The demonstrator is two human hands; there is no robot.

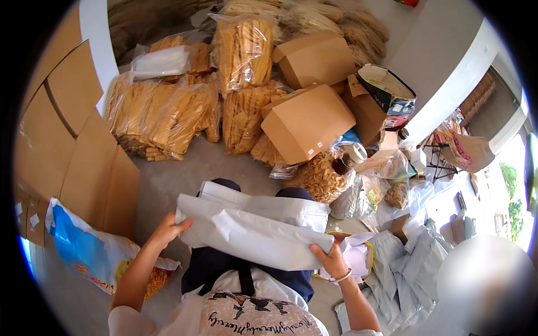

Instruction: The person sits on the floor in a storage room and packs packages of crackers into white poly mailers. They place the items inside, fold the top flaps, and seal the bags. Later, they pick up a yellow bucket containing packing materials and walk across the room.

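The left hand (166,228) grips the left edge of a grey mailing bag (252,235), fingers curled round it; the right hand (332,262) pinches the bag's lower right corner, thumb on top; the bag lies across the person's lap at the frame's centre; more grey bags (412,269) sit lower right; cardboard boxes (305,120) and wrapped yellow bundles (157,115) fill the upper middle.

Left hand (166,229), right hand (330,261); both gripping

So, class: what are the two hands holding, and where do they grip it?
A grey mailer bag. The left hand grips its left end, and the right hand grips its lower right corner.
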